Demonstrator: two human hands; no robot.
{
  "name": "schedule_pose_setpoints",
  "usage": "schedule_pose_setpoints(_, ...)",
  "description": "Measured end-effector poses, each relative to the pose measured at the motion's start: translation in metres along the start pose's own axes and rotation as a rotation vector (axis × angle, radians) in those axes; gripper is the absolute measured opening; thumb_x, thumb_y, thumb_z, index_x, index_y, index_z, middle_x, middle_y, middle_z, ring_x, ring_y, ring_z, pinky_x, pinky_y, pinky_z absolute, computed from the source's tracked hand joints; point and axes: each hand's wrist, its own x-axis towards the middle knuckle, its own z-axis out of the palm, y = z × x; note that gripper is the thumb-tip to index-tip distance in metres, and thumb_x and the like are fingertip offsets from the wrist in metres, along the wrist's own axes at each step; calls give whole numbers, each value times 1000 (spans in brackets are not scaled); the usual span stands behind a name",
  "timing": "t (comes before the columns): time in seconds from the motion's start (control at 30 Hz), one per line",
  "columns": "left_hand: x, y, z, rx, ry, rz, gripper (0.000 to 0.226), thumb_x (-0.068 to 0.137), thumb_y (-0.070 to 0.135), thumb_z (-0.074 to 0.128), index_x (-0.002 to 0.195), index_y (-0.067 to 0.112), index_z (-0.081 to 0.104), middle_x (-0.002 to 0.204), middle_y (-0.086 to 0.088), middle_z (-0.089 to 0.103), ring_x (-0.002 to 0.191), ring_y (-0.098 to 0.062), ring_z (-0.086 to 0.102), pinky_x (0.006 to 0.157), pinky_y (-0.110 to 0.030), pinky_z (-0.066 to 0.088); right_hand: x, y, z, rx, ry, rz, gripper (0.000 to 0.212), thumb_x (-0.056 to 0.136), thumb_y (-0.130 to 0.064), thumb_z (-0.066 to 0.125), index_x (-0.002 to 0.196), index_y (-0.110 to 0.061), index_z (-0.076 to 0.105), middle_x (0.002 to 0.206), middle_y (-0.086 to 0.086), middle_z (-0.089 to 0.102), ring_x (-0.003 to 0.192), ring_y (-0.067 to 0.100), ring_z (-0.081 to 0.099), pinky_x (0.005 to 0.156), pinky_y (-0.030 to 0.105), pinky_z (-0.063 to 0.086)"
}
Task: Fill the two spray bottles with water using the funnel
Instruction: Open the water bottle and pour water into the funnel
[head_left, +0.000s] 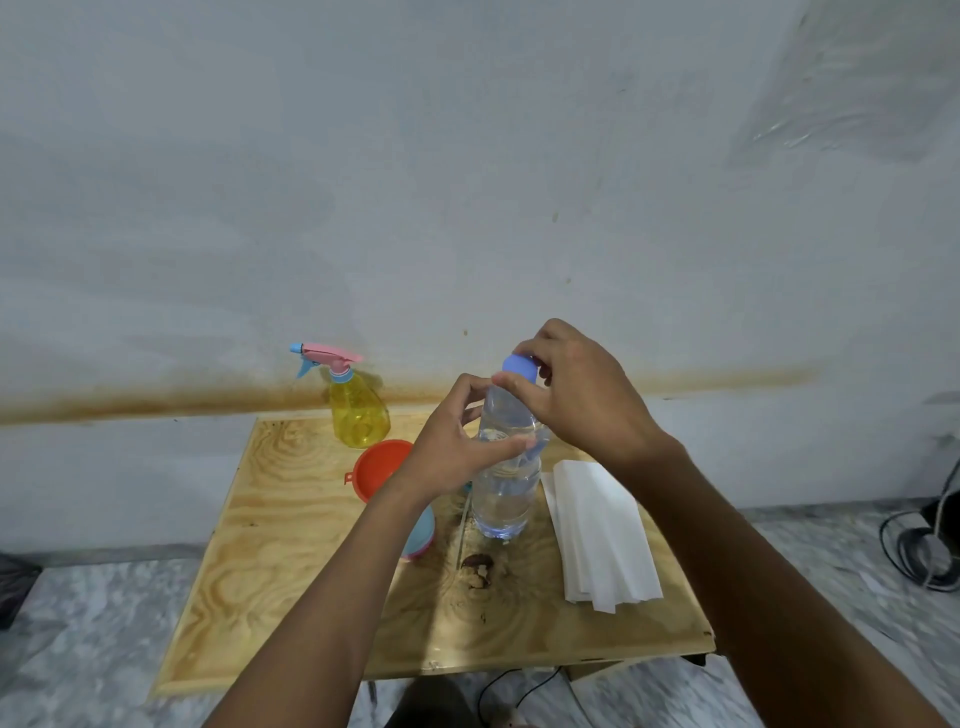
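Note:
A clear water bottle (503, 493) with a blue cap (519, 367) stands upright near the middle of the wooden table (291, 545). My left hand (457, 447) wraps around the bottle's upper body. My right hand (576, 395) pinches the blue cap from above. A yellow spray bottle (358, 410) with a pink and blue trigger head stands at the table's far edge. An orange funnel (376, 467) sits just in front of it, partly behind my left wrist. A blue and pink object (421, 535), mostly hidden under my left forearm, lies beside the water bottle.
A stack of white paper sheets (597, 535) lies on the right side of the table. The wall rises directly behind the table. Black cables (919, 545) lie on the marble floor at the right, and another cable (519, 680) runs under the near edge.

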Motion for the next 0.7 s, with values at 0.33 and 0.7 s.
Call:
schedule_pose_setpoints(0.33,2,-3,2,-13,-4,28,64,66,43,88,118,30,52,128,14,61,126,-10,56,99,-27,49,10,13,-17,100,-128,-36,68,78,-71,60,137,-41,46,115,-18,50,97,0,53,82,25,47)
schedule_pose_setpoints(0.7,0,-2,2,-5,0,6,63,65,44,89,115,34,53,129,14,61,127,-14,55,105,-43,49,11,19,-18,170,-157,-64,57,81,-59,66,132,-40,50,127,-19,55,111,-1,54,92,30,49)
